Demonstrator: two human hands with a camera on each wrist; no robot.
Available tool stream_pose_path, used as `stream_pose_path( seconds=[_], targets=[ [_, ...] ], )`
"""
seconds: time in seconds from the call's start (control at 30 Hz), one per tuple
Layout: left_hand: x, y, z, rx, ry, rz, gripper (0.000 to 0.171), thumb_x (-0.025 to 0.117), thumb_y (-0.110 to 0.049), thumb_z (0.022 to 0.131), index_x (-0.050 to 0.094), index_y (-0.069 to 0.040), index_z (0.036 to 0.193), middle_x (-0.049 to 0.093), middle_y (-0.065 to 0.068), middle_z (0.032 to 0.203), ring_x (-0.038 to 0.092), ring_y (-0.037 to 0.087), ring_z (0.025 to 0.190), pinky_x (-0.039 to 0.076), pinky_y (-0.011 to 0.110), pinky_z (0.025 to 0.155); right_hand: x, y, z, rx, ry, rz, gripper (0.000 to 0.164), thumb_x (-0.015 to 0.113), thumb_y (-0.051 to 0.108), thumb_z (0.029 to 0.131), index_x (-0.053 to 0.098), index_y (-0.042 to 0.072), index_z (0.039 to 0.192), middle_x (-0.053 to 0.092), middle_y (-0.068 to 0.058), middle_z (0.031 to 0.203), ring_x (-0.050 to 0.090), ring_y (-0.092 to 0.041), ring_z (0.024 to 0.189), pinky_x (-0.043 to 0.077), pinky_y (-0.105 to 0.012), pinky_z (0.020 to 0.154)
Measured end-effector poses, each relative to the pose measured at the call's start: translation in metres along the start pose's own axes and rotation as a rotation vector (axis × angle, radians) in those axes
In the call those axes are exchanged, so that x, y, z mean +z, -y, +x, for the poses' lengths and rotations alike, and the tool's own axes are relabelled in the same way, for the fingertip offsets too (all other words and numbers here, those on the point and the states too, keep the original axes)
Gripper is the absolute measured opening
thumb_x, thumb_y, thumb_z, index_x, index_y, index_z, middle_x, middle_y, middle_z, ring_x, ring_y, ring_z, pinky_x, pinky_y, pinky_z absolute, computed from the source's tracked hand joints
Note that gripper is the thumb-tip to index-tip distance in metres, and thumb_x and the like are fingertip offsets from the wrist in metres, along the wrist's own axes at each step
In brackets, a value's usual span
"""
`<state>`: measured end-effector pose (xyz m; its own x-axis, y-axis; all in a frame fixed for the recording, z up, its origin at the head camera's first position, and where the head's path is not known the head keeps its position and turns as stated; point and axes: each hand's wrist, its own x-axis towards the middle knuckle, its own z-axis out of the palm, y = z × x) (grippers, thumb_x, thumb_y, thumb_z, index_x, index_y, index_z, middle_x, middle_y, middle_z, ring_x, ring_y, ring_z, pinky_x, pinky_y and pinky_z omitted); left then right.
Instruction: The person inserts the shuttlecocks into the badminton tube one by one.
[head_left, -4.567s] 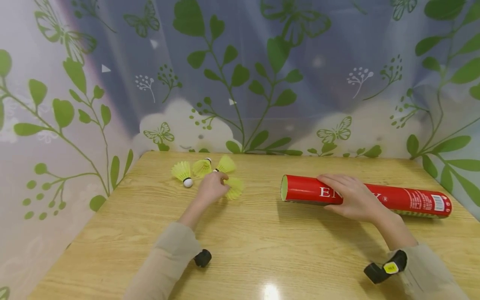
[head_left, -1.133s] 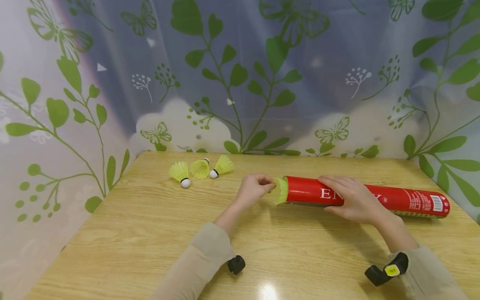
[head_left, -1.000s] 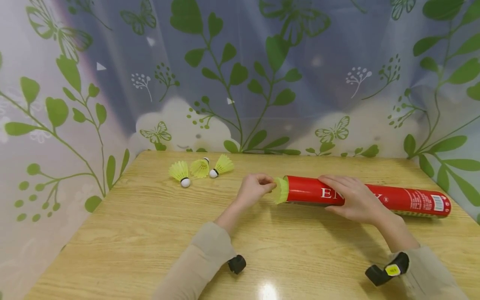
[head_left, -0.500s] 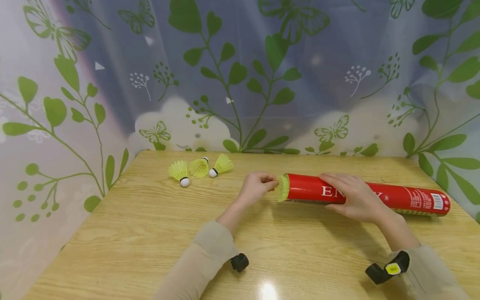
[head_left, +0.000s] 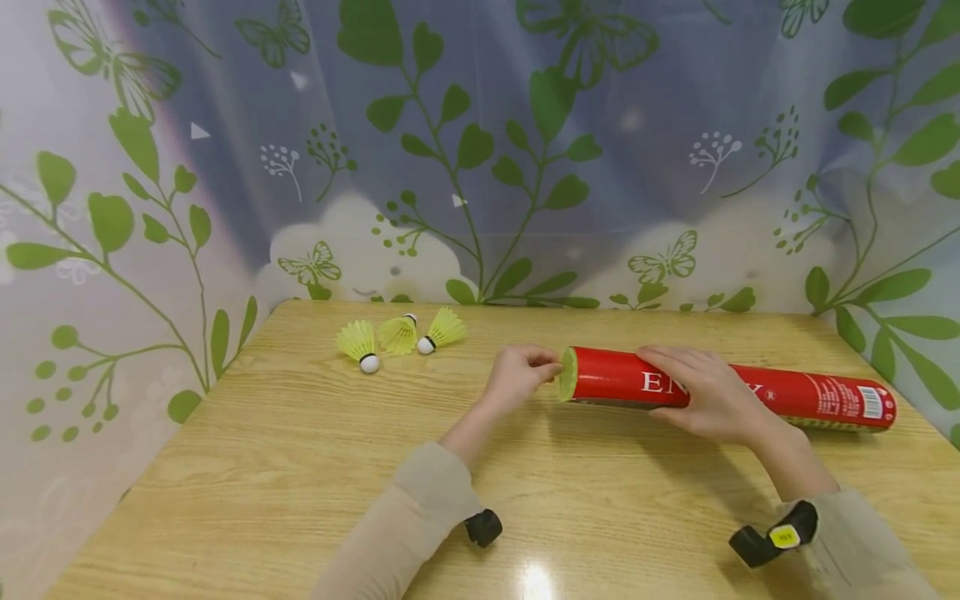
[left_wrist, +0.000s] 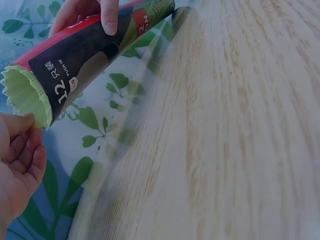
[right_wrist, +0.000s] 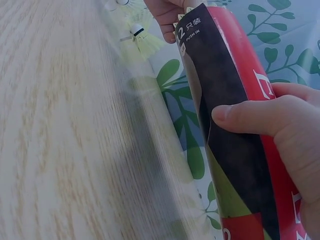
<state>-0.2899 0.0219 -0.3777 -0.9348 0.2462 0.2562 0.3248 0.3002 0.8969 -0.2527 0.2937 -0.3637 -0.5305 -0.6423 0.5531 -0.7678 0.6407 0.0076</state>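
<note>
My right hand (head_left: 708, 396) grips a red shuttlecock tube (head_left: 611, 375) around its middle, thumb on the dark side in the right wrist view. The tube's mouth faces left. Inside the mouth sits a yellow-green shuttlecock (left_wrist: 25, 92), with only its jagged skirt edge showing past the rim in the left wrist view; its cork is hidden. My left hand (head_left: 519, 377) pinches that skirt edge between thumb and fingers. To the left, three yellow shuttlecocks with white corks lie on the table: one at the left (head_left: 357, 343), a middle one (head_left: 399, 335) and a right one (head_left: 444, 330).
The wooden table (head_left: 300, 500) carries everything. Behind it hangs a curtain (head_left: 495, 167) with green leaves and butterflies, meeting the table's back edge. A black wrist camera (head_left: 483, 527) is on the left sleeve, another black camera (head_left: 757, 546) on the right.
My left hand has taken a shuttlecock from the group and carried it right to the tube's mouth. Over the last second the shuttlecock has slid deeper in. My right hand keeps its grip.
</note>
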Motion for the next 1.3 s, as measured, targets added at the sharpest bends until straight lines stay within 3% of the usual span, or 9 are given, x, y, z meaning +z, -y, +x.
stream_pose_path(
  seconds=[0.2,0.5,1.13,1.2,1.3],
  targets=[
    [0.004,-0.005,0.0,0.007,-0.017,0.014,0.01,0.067,-0.002,0.083,0.072,0.003,0.09,0.07,0.011,0.088,0.064,0.013,0.072,0.049,0.019,0.064,-0.001,0.0,0.003,-0.036,-0.038,0.007,0.083,0.087,0.015,0.054,0.052,0.004,0.128,0.058,-0.016,0.121,0.054,-0.033,0.106,0.039,-0.054,0.085],
    [0.009,-0.008,0.0,0.081,-0.015,0.121,0.008,0.068,-0.003,0.082,0.073,0.0,0.087,0.071,0.009,0.086,0.065,0.015,0.08,0.048,0.018,0.067,-0.001,-0.001,0.003,-0.015,-0.028,0.005,0.082,0.087,0.015,0.054,0.052,0.004,0.128,0.058,-0.016,0.121,0.054,-0.033,0.106,0.04,-0.054,0.085],
    [0.005,-0.002,-0.004,0.063,-0.03,0.151,0.011,0.066,-0.008,0.085,0.074,-0.004,0.092,0.071,0.006,0.093,0.065,0.016,0.089,0.049,0.02,0.073,0.002,-0.002,0.002,-0.009,-0.009,-0.004,0.084,0.086,0.015,0.053,0.052,0.004,0.129,0.057,-0.017,0.121,0.053,-0.035,0.107,0.039,-0.055,0.086],
    [0.002,-0.001,-0.004,0.053,-0.028,0.153,0.012,0.066,-0.01,0.086,0.074,-0.005,0.093,0.07,0.005,0.094,0.065,0.016,0.09,0.049,0.02,0.073,0.002,-0.003,0.001,-0.005,-0.005,-0.001,0.082,0.085,0.017,0.056,0.051,0.005,0.13,0.057,-0.017,0.122,0.053,-0.034,0.108,0.039,-0.055,0.087],
    [-0.004,-0.001,-0.005,0.04,-0.019,0.163,0.014,0.066,-0.012,0.086,0.073,-0.005,0.095,0.07,0.004,0.094,0.063,0.015,0.087,0.049,0.022,0.072,0.001,-0.004,0.001,-0.007,-0.006,0.01,0.072,0.078,0.039,0.072,0.051,0.005,0.13,0.056,-0.016,0.122,0.052,-0.034,0.108,0.039,-0.055,0.087]
  ],
)
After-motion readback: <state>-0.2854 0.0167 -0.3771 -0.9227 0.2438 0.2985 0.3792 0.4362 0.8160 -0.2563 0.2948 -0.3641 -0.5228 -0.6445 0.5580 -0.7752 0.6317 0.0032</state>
